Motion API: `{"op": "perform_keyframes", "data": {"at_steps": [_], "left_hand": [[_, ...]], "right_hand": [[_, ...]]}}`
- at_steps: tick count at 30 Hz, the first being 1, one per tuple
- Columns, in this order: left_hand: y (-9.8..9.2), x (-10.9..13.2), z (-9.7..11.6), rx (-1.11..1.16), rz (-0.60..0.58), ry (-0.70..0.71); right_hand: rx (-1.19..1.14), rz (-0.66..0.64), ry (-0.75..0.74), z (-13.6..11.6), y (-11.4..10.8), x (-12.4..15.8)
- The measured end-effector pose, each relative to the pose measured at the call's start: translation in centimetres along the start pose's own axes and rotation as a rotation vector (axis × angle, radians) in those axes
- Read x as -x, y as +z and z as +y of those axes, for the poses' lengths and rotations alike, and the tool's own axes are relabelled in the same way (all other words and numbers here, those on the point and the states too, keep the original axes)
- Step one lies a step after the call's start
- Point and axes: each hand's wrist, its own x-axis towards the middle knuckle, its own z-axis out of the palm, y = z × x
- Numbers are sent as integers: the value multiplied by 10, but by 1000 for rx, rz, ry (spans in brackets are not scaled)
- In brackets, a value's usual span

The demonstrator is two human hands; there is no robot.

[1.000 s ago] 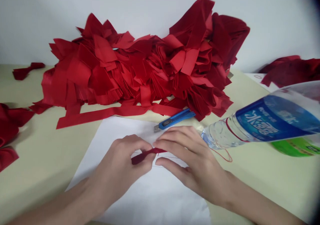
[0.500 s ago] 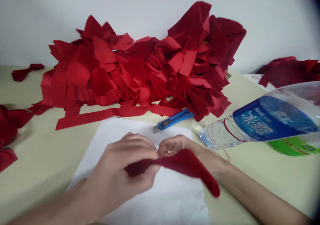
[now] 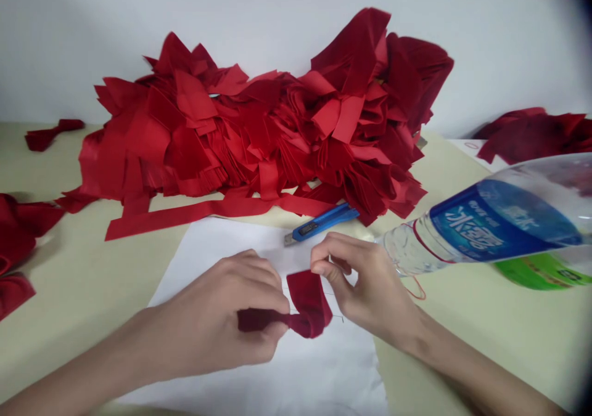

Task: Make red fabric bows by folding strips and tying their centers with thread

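A dark red velvet ribbon [image 3: 311, 302] is stretched between my two hands over the white paper. My left hand [image 3: 247, 308] pinches its gathered middle between thumb and fingers, and a short part of the ribbon lies inside the palm. From there the ribbon bends up in a curve toward my right hand [image 3: 358, 274]. The thumb and forefinger of that hand are closed on its upper corner. Beneath both hands lies the sheet of white paper [image 3: 333, 373], with a few thin drawn lines. A blue utility knife [image 3: 321, 224] rests at the paper's far edge.
A large heap of red ribbon pieces [image 3: 259, 126] stands against the wall. To the right, a plastic bottle [image 3: 504, 219] lies with a red elastic round its neck. Darker red pieces [image 3: 13, 231] lie at left, and a tied bow [image 3: 53, 134] sits behind them.
My right hand has moved right and turned, and now pinches the ribbon's end. That end, which hung to the lower right, is bent up. My left hand keeps its hold on the middle.
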Motion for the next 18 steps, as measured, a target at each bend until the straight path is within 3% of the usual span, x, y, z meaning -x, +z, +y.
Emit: {"op": "perform_keyframes", "data": {"at_steps": [3, 6, 8, 10, 12, 14, 16, 18], "left_hand": [[-11, -1, -6, 171, 174, -127], [-14, -1, -22, 41, 363, -387], [-11, -1, -30, -161, 297, -443], [-8, -1, -30, -278, 85, -377], [-6, 0, -21, -241, -137, -245], [-8, 1, -9, -104, -239, -128], [-14, 2, -2, 30, -178, -98], [-22, 3, -5, 44, 35, -126]], "right_hand": [[-133, -93, 104, 2, 1, -2], [-122, -75, 69, -3, 3, 1], [-83, -27, -8, -8, 3, 3], [-51, 29, -58, -9, -1, 3], [-29, 56, -52, -5, -5, 0], [-11, 46, -6, 4, -9, -5], [-4, 11, 35, 13, -9, -8], [16, -12, 53, 18, -7, -8]]}}
